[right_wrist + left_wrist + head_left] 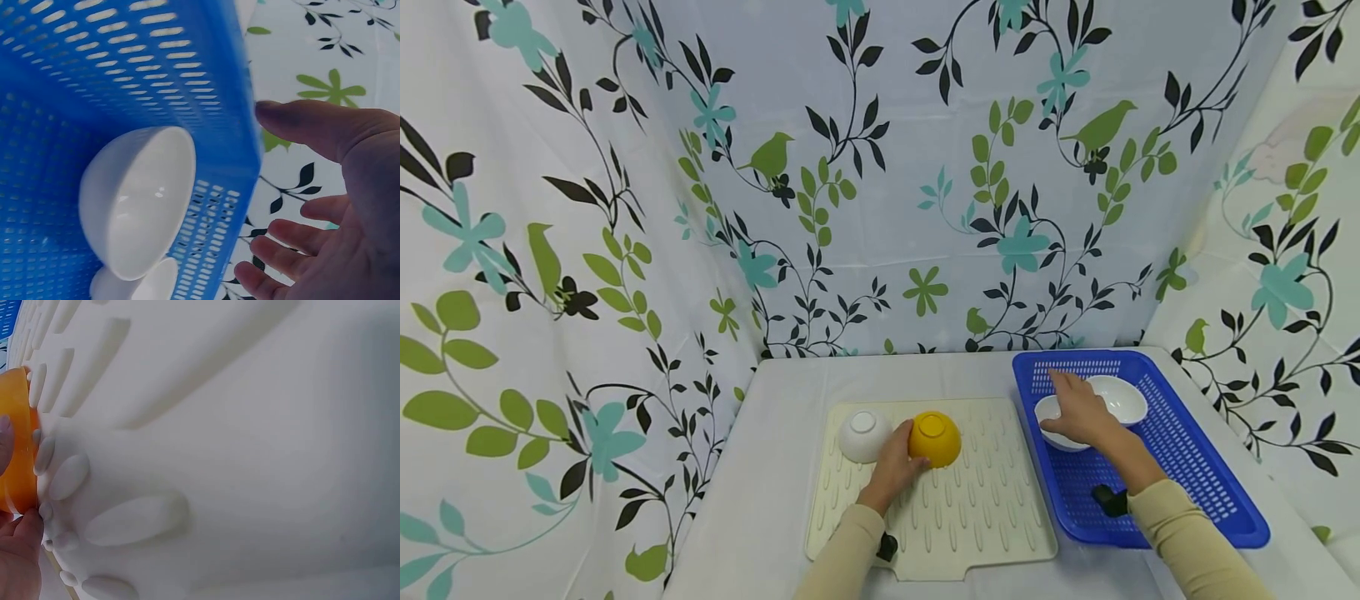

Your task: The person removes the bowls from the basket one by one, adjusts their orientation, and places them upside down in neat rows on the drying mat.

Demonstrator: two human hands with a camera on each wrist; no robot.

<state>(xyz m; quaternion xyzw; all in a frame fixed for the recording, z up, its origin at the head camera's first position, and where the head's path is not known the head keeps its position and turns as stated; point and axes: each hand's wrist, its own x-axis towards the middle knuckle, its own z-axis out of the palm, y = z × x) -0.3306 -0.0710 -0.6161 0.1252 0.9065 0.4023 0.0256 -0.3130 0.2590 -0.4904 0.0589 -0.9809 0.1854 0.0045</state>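
Lower centre: left hand grips yellow bowl; at right, right hand spread, empty, over blue basket.

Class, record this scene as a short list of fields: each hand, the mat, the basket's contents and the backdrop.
Left hand: grips the yellow bowl
Right hand: at the blue basket, fingers apart, holding nothing
Cream mat: carries the yellow bowl and a single white bowl, both upside down
Basket contents: two white bowls, their openings showing
Backdrop: pale curtain printed with leaves, flowers and birds
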